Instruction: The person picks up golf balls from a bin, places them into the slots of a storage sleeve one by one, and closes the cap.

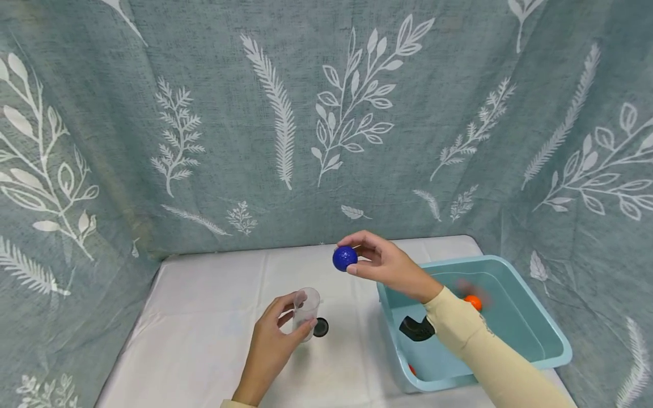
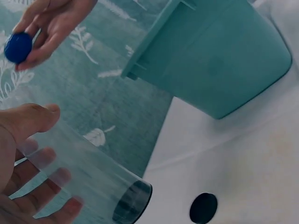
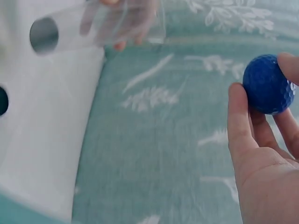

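1 blue ball [image 1: 344, 258] above cup [image 1: 306, 306] rim

Two bare hands, right arm in long cream sleeve [image 1: 490, 351], snug cuff

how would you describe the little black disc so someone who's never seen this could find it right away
On the white cloth-covered table, left of the teal plastic tub, the left hand grips a clear plastic cup. The small black round disc lies flat just right of the cup's base, the only dark thing on the cloth.
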Motion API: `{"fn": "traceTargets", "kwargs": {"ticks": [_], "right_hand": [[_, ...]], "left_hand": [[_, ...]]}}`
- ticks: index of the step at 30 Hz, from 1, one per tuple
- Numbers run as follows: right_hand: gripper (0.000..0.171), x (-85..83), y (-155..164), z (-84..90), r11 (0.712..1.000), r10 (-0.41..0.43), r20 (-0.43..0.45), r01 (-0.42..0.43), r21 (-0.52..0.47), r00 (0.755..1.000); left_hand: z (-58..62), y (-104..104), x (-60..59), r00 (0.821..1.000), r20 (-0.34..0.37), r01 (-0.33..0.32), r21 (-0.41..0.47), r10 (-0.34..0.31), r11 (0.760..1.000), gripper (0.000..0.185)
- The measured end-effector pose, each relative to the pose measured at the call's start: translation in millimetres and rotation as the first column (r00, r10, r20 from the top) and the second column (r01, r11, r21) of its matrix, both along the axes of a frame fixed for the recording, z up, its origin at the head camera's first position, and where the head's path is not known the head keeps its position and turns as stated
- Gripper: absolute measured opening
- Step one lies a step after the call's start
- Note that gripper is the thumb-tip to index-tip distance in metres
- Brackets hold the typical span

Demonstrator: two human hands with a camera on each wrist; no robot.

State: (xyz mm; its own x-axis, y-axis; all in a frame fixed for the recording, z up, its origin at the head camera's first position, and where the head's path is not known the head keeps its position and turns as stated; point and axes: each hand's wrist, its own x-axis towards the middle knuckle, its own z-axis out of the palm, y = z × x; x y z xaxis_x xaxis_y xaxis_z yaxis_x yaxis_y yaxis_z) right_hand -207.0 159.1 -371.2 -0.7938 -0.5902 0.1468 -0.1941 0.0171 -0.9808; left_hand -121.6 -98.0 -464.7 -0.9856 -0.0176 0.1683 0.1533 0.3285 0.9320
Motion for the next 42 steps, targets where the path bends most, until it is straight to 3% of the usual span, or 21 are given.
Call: {"fn": "traceTargets", "kwargs": {"ticks": [10,19,25,33,42], "right_hand": [[0.042,7.3,-41.5,-16.3,0.99,0.044,0.0,-0.044,-0.13,0.999],[0.04,13.9,-57.2,-30.0,0.989,0.08,-0.075,-0.088,-0.116,0.994],[0.039,16.9,-63.7,-37.3,0.989,0.114,-0.135,-0.126,-0.083,0.984],[0.041,19.6,-62.9,-41.7,0.98,0.176,-0.085,-0.183,-0.084,0.981],[0.042,20.1,-57.6,-40.0,0.975,0.204,-0.059,-0.208,-0.077,0.977]], "left_hand": [[17.4,-1.0,3.1,1.0,-0.01,-0.017,-0.051,0.017,0.999,0.054],[27.4,-3.5,6.7,0.998,-0.061,-0.015,-0.064,0.011,0.998,0.053],[30.0,-4.2,9.5,0.997,-0.082,-0.02,-0.069,0.014,0.997,0.05],[28.8,-4.7,13.3,0.99,-0.132,-0.059,-0.081,0.048,0.995,0.049],[25.9,-5.0,12.9,0.988,-0.151,-0.046,-0.067,0.035,0.997,0.049]]}}
